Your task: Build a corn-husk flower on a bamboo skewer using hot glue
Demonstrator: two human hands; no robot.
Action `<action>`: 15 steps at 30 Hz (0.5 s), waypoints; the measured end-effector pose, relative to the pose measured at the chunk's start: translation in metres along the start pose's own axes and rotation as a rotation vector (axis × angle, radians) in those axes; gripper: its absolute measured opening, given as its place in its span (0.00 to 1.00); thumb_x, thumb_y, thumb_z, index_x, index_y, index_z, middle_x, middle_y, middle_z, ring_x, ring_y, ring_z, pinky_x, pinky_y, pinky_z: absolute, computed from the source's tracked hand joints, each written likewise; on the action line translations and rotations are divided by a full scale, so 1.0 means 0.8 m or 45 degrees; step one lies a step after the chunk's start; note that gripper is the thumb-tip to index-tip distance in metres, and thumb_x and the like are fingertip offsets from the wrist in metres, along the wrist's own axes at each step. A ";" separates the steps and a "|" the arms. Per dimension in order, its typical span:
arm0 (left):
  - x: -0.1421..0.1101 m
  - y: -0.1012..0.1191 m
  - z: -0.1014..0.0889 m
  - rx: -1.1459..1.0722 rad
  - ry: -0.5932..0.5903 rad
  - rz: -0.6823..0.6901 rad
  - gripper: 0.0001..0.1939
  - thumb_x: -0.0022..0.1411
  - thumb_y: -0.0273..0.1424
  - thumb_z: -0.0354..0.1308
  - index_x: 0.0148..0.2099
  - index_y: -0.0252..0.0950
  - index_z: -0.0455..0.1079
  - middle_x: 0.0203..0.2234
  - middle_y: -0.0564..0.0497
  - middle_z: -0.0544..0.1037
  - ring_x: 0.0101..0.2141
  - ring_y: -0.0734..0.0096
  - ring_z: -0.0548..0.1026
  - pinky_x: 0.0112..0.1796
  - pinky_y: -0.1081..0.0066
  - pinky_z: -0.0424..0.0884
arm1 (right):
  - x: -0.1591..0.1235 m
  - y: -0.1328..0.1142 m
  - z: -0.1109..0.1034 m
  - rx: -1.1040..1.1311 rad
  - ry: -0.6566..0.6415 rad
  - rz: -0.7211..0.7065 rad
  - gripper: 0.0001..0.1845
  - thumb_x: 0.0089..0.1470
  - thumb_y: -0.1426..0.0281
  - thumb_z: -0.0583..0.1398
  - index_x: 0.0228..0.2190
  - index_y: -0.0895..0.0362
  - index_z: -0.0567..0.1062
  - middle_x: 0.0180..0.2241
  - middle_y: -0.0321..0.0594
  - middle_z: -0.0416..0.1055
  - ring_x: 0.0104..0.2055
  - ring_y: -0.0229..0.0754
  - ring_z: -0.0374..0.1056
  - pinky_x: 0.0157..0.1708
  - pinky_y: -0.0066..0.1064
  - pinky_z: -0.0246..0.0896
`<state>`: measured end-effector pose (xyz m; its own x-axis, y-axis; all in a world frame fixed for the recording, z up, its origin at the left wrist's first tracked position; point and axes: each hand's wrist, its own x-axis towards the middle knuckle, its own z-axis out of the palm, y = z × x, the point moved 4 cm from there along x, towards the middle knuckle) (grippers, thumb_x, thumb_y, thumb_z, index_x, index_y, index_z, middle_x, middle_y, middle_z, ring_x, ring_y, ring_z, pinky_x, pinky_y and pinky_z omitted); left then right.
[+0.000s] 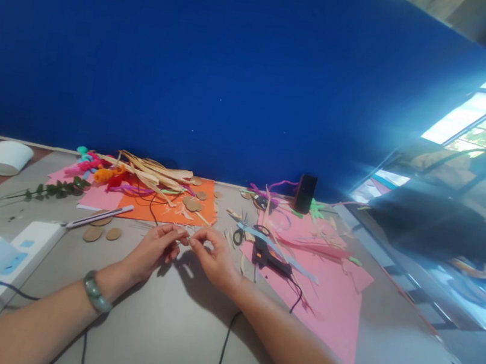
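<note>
Fingertips of my left hand (159, 247) and my right hand (212, 256) meet above the middle of the grey table. Both are pinched on something tiny, mostly hidden by the fingers and too small to name. A jade-coloured bangle (97, 292) circles my left wrist. Beyond the hands, an orange sheet (165, 212) carries dry straw-coloured strips (153, 170) and round brown discs (193, 204). Right of my right hand lie a black glue gun (269, 257) and black-handled scissors (239, 236). Two more discs (113, 234) rest left of my left hand.
A white power strip (16, 261) with plugs stands at left, near a utility knife (99, 216), a leafy sprig (57, 189) and a white cup (9, 158). Pink paper (327, 316) covers the right side. A black box (305, 194) stands by the blue partition (223, 69). Cables cross the table front.
</note>
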<state>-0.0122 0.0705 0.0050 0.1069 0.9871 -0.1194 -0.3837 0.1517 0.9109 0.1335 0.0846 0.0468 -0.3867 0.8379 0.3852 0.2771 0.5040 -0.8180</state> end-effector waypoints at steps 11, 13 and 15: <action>0.000 -0.002 -0.002 0.121 -0.010 -0.012 0.13 0.48 0.38 0.67 0.30 0.33 0.74 0.18 0.55 0.71 0.16 0.83 0.63 0.16 0.81 0.56 | -0.001 0.000 -0.001 -0.120 -0.019 -0.041 0.09 0.55 0.68 0.59 0.24 0.56 0.70 0.25 0.36 0.68 0.30 0.40 0.63 0.35 0.32 0.56; 0.000 -0.001 -0.003 0.135 -0.010 -0.003 0.13 0.48 0.38 0.67 0.29 0.32 0.74 0.20 0.53 0.73 0.16 0.83 0.63 0.15 0.81 0.56 | 0.000 0.000 -0.001 -0.135 -0.021 -0.051 0.09 0.55 0.69 0.59 0.24 0.56 0.70 0.25 0.36 0.68 0.30 0.39 0.62 0.35 0.32 0.55; 0.000 -0.001 -0.003 0.166 -0.018 0.006 0.13 0.49 0.38 0.66 0.29 0.32 0.73 0.20 0.53 0.73 0.16 0.83 0.63 0.15 0.81 0.56 | 0.000 0.001 -0.001 -0.149 -0.023 -0.054 0.09 0.55 0.69 0.59 0.24 0.56 0.69 0.24 0.36 0.67 0.30 0.39 0.62 0.35 0.32 0.55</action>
<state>-0.0142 0.0706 0.0030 0.1184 0.9868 -0.1106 -0.2622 0.1385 0.9550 0.1341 0.0847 0.0465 -0.4157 0.8117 0.4102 0.3605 0.5611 -0.7451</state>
